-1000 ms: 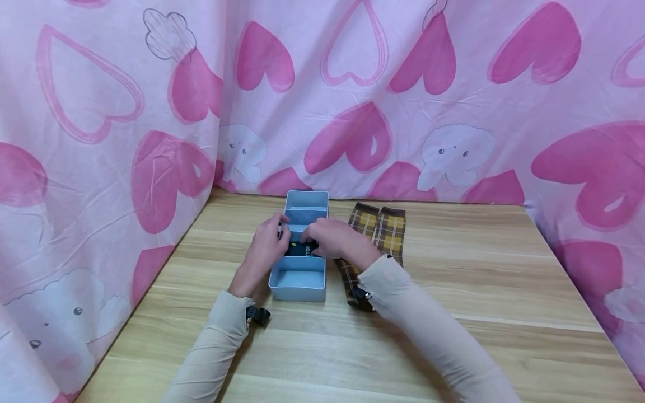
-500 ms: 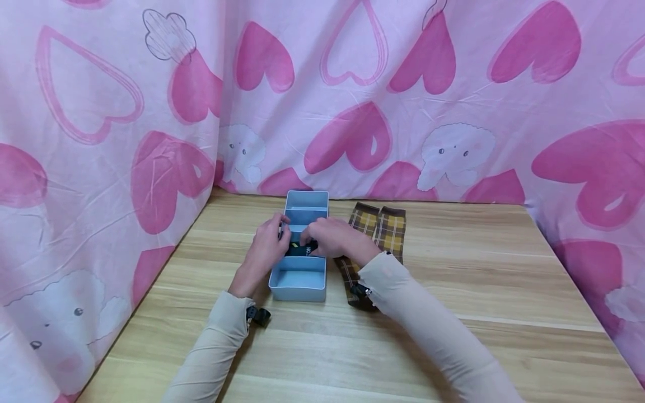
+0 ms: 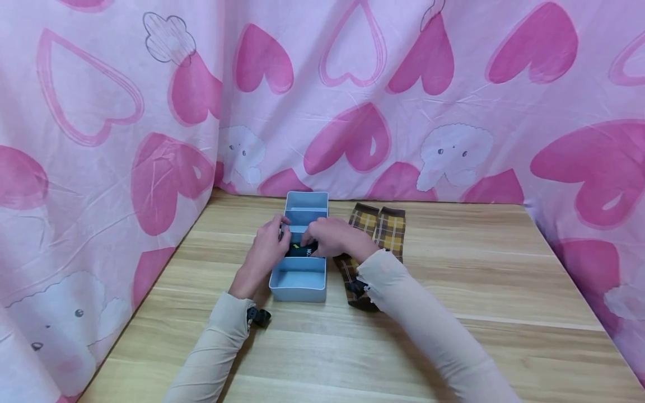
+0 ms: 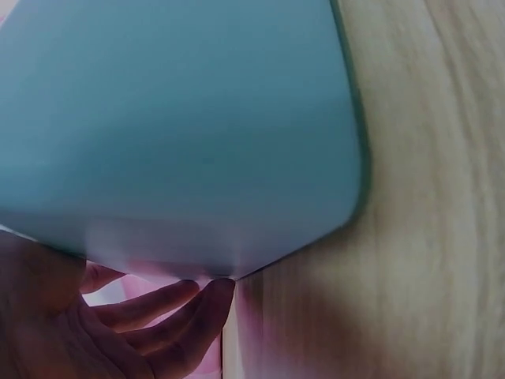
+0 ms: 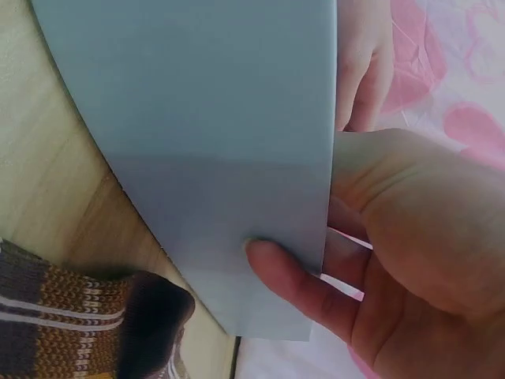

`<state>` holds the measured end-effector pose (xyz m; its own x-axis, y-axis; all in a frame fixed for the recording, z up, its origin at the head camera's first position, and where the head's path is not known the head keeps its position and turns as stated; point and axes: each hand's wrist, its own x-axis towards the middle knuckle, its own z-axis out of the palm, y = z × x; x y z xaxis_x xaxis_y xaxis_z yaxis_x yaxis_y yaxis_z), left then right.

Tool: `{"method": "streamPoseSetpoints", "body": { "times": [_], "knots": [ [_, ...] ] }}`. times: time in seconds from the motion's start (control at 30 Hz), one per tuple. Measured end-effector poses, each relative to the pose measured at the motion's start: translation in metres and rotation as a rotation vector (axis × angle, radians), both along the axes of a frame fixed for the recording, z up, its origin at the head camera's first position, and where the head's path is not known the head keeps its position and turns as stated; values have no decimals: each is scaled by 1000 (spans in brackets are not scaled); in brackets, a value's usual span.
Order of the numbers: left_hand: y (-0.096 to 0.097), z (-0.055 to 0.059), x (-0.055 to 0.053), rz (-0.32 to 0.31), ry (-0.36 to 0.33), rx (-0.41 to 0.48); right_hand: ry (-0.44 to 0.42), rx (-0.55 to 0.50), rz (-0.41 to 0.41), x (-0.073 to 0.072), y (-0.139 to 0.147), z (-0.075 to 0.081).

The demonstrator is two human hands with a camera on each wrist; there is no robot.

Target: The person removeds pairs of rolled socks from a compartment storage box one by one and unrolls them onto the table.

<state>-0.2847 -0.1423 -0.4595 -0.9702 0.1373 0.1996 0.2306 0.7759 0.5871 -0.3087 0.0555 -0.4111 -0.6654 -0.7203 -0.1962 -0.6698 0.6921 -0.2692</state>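
Observation:
A long blue-grey divided box (image 3: 297,294) stands lengthwise on the wooden table. Dark folded fabric (image 3: 298,250) with white lettering and a small yellow-green mark lies in its second compartment from the front. On the left, my left hand (image 3: 266,246) grips the box wall, thumb at the rim; in the left wrist view its fingertips (image 4: 225,290) meet the outer side. My right hand (image 3: 336,237) reaches over the right rim, fingers bent down onto the fabric, tips partly hidden. One finger (image 5: 272,264) rests against the outside wall in the right wrist view.
Two brown-and-yellow plaid socks (image 3: 390,230) lie flat to the right of the box, partly under my right forearm. Pink heart-patterned curtains (image 3: 347,134) enclose the table at the back and sides. A dark strap (image 3: 259,317) hangs at my left wrist.
The dark fabric has shifted slightly under my right fingers, its lettering and coloured mark showing differently. Both hands and the box stay nearly in place.

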Motion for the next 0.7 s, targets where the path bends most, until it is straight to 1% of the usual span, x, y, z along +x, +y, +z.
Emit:
{"method": "streamPoseSetpoints", "body": {
  "times": [0.13,0.23,0.3,0.4,0.57,0.7],
  "knots": [
    [-4,-1,-1,1,-106,81,-11,-65,19,1,5,-2],
    [-9,-1,-3,0,-194,164,19,-116,35,2,8,-4],
    [-12,-1,-4,-9,-231,195,47,-145,44,4,10,-5],
    [-18,-1,-7,-28,-263,215,75,-181,42,7,13,-4],
    [-27,-3,-11,-53,-292,275,102,-240,-4,13,18,-1],
    [-30,-3,-13,-67,-319,302,133,-278,-14,17,23,1]
  ]
}}
